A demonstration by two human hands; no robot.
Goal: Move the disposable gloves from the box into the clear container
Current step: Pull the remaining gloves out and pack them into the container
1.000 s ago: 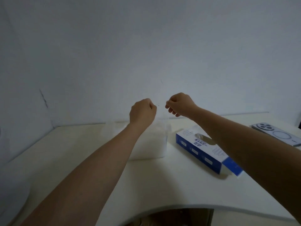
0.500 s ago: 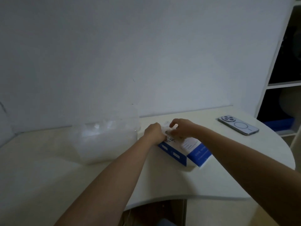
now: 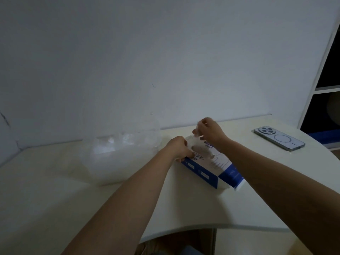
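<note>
A blue and white glove box [image 3: 211, 167] lies on the white table [image 3: 55, 199] right of centre. My left hand [image 3: 179, 149] holds the box's near-left end at its opening. Just above the box, my right hand [image 3: 208, 132] pinches a thin clear glove [image 3: 193, 140] that stretches down to the opening. The clear container [image 3: 119, 153] stands to the left of the box, with crumpled clear gloves inside it.
A phone [image 3: 278, 138] lies face down at the table's far right. A white shelf unit [image 3: 323, 85] stands beyond the right edge. The wall runs close behind the table, whose front edge curves inward.
Both hands came down from above the container to the box. My right hand has since risen from the opening, drawing a glove up.
</note>
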